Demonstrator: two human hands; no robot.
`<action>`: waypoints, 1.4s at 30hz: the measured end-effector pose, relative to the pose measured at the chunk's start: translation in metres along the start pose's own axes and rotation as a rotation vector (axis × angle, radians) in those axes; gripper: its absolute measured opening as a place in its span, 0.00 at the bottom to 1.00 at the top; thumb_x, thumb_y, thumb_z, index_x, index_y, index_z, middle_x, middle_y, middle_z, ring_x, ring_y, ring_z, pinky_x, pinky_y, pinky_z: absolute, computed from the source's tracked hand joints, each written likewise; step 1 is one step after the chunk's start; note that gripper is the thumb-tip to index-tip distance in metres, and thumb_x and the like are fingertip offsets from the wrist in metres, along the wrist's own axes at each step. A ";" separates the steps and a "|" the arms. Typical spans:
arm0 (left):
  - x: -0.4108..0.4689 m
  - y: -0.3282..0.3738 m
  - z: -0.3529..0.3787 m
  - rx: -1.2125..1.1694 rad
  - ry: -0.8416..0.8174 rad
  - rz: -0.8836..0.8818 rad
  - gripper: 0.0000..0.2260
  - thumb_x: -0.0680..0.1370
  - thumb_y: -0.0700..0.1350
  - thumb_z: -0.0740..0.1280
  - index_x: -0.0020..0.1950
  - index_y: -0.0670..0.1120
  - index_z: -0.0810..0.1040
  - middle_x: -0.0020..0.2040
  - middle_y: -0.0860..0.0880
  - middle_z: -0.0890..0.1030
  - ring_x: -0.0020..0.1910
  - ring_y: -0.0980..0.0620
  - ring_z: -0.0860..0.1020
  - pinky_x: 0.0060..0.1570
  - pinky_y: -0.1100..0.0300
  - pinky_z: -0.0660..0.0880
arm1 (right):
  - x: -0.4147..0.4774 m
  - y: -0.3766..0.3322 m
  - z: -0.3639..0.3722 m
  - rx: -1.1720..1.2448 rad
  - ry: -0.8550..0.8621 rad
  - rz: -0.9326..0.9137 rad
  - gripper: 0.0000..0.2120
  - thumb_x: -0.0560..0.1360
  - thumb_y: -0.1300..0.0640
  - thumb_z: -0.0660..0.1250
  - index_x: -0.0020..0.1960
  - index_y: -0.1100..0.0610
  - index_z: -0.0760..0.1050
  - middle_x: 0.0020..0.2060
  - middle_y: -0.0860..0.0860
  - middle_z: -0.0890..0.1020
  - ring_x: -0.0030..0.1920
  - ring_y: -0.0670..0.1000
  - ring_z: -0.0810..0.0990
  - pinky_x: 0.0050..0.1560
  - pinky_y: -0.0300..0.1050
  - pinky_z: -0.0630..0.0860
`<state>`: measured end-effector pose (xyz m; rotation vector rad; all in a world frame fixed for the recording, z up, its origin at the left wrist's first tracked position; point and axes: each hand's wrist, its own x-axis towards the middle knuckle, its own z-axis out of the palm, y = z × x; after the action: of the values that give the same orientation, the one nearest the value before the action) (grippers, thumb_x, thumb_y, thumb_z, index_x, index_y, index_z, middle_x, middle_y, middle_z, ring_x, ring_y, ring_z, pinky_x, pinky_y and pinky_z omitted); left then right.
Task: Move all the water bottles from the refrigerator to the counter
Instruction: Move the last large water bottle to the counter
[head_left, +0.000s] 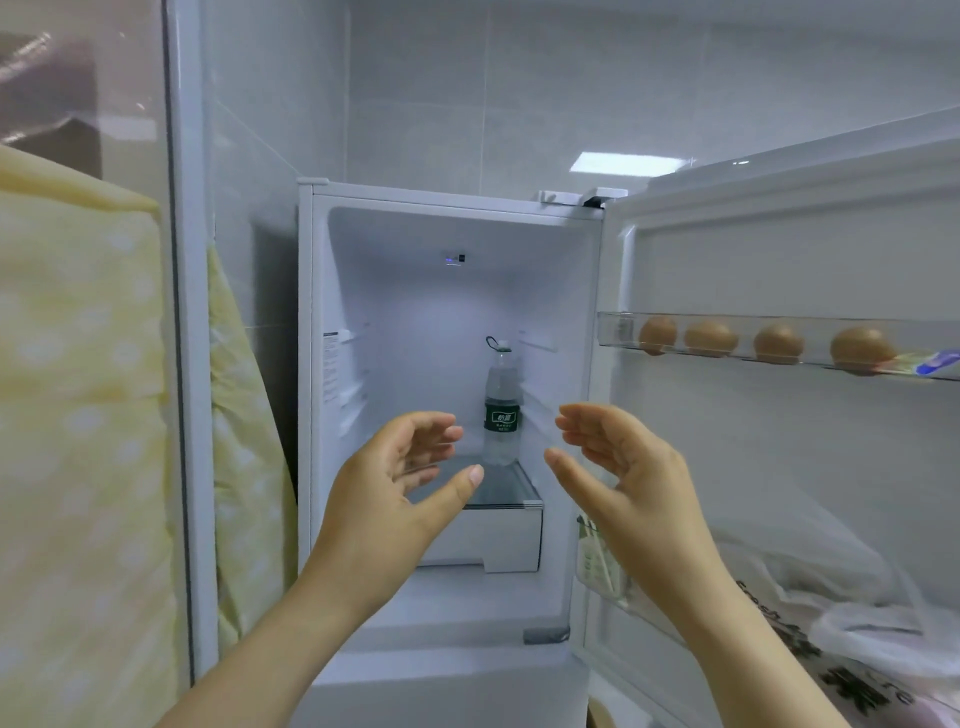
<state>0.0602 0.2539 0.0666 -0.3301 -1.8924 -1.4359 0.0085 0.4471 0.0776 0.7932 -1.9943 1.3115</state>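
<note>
Far left: pale yellow dotted fabric (78, 415), not part of the task.

Centre: white refrigerator (306, 364), door swung open to the right. Sticker on its inner left wall (330, 369); print too small to read.

Left hand (400, 483): fingers spread and loosely curved, holding nothing, near the front of the glass shelf (519, 493).

One clear plastic water bottle with a green label band (501, 410) stands upright far back on that shelf, between the two hands and touched by neither. The label has white characters, not legible.

Right hand (618, 467): likewise spread, empty.

Right: clear door shelf (618, 332) holding four brown eggs (778, 343). Below it, white plastic bags (857, 623) with dark print, only partly visible.

Progress (judgement): only one bottle is visible in the refrigerator, not yet grasped. The counter is out of view, so I cannot count any bottles moved.
</note>
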 end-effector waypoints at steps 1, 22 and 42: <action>0.007 -0.008 0.000 -0.001 -0.003 -0.001 0.16 0.71 0.41 0.75 0.56 0.53 0.77 0.53 0.56 0.83 0.55 0.59 0.81 0.58 0.58 0.77 | 0.005 0.006 0.007 0.003 0.001 0.002 0.15 0.74 0.54 0.72 0.60 0.47 0.76 0.53 0.37 0.81 0.56 0.36 0.78 0.59 0.29 0.72; 0.182 -0.187 -0.026 -0.079 -0.051 -0.040 0.16 0.71 0.41 0.75 0.55 0.53 0.78 0.51 0.59 0.83 0.54 0.59 0.81 0.58 0.59 0.77 | 0.145 0.124 0.155 0.007 0.091 0.109 0.15 0.73 0.56 0.72 0.59 0.50 0.77 0.54 0.40 0.82 0.56 0.37 0.79 0.61 0.34 0.74; 0.318 -0.326 0.041 -0.010 0.094 -0.103 0.16 0.70 0.37 0.75 0.53 0.51 0.78 0.52 0.53 0.84 0.51 0.59 0.82 0.57 0.59 0.77 | 0.281 0.299 0.226 0.313 0.199 0.277 0.12 0.73 0.59 0.72 0.53 0.46 0.77 0.51 0.44 0.83 0.51 0.39 0.82 0.59 0.43 0.77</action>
<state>-0.3731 0.1098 0.0398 -0.1684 -1.8499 -1.5022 -0.4332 0.2933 0.0516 0.5073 -1.8100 1.8198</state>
